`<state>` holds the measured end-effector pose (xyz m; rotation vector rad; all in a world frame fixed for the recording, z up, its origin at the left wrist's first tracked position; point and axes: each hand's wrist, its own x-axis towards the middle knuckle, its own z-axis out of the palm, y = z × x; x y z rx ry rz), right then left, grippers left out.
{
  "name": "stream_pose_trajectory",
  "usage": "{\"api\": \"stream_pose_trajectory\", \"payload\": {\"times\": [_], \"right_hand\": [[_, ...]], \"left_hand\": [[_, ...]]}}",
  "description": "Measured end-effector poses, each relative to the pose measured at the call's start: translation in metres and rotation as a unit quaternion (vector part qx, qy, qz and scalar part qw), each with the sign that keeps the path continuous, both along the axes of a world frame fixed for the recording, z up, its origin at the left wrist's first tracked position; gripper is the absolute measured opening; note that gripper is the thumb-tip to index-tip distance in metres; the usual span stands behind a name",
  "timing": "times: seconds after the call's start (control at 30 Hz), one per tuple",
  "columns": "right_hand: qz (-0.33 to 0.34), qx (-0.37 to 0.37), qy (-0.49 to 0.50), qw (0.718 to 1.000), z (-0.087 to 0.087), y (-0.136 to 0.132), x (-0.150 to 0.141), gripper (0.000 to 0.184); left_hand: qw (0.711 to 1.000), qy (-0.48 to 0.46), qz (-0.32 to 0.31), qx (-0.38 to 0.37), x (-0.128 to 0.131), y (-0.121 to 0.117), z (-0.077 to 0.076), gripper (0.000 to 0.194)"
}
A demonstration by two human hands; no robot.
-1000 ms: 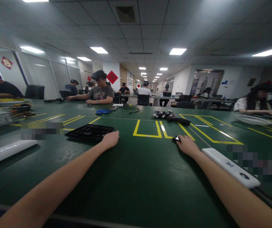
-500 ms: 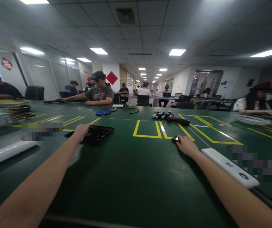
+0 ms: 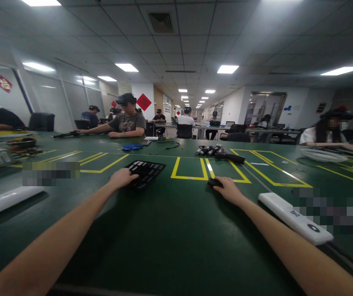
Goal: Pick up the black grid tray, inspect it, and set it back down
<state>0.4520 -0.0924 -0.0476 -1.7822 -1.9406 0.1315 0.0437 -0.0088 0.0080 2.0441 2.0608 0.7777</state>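
Note:
My left hand [image 3: 121,179] grips the left edge of a flat black tray [image 3: 151,172] with a grid of compartments. The tray is tilted over the green table [image 3: 176,246], and I cannot tell whether any edge touches the tabletop. Closed around a small black object [image 3: 214,182] is my right hand [image 3: 230,190], low over the table by the yellow tape outlines [image 3: 191,178]. The fingers cover part of that object, so its kind is not clear.
A white power strip [image 3: 295,218] with a black cable lies beside my right forearm. Further back are bundled black cables [image 3: 208,150] and a blue item [image 3: 132,146]. A long white object [image 3: 10,200] lies at left. Another person [image 3: 130,121] sits across the table.
My left hand has moved right with the tray, which has swung round and now shows its grid. My right hand has shifted left with the small black object.

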Motion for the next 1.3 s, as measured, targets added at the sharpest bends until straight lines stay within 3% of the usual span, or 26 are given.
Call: {"api": "stream_pose_trajectory", "payload": {"times": [0.1,0.17,0.27,0.4,0.6,0.83,1.0,1.07,1.17,1.3], "right_hand": [[0.067,0.009,0.058,0.996,0.000,-0.003,-0.028,0.046],[0.105,0.014,0.089,0.990,-0.002,-0.008,-0.044,0.047],[0.191,0.030,0.183,0.964,-0.008,-0.013,-0.056,0.047],[0.278,0.041,0.286,0.916,-0.018,-0.013,-0.059,0.043],[0.304,0.016,0.252,0.919,-0.010,-0.020,-0.062,0.043],[0.334,0.035,0.199,0.921,0.006,-0.033,-0.070,0.044],[0.318,0.054,0.153,0.934,0.000,-0.028,-0.071,0.048],[0.309,0.058,0.145,0.938,-0.001,-0.028,-0.070,0.050],[0.312,0.062,0.137,0.938,-0.001,-0.028,-0.069,0.050],[0.315,0.047,0.125,0.940,0.001,-0.030,-0.069,0.049]], "left_hand": [[0.998,-0.022,-0.066,0.002,0.058,-0.013,-0.011,0.023],[0.993,-0.046,-0.113,0.011,0.095,-0.026,-0.020,0.027],[0.966,-0.136,-0.217,0.022,0.133,-0.048,-0.034,0.029],[0.926,-0.205,-0.317,0.022,0.145,-0.065,-0.045,0.028],[0.894,-0.240,-0.379,-0.017,0.140,-0.074,-0.046,0.033],[0.900,-0.248,-0.349,-0.076,0.144,-0.079,-0.037,0.038],[0.880,-0.434,-0.133,-0.139,0.131,-0.064,-0.027,0.019],[0.868,-0.467,-0.088,-0.141,0.122,-0.055,-0.026,0.017],[0.855,-0.486,-0.087,-0.156,0.110,-0.046,-0.027,0.014],[0.842,-0.486,-0.130,-0.196,0.109,-0.048,-0.028,0.010]]}}
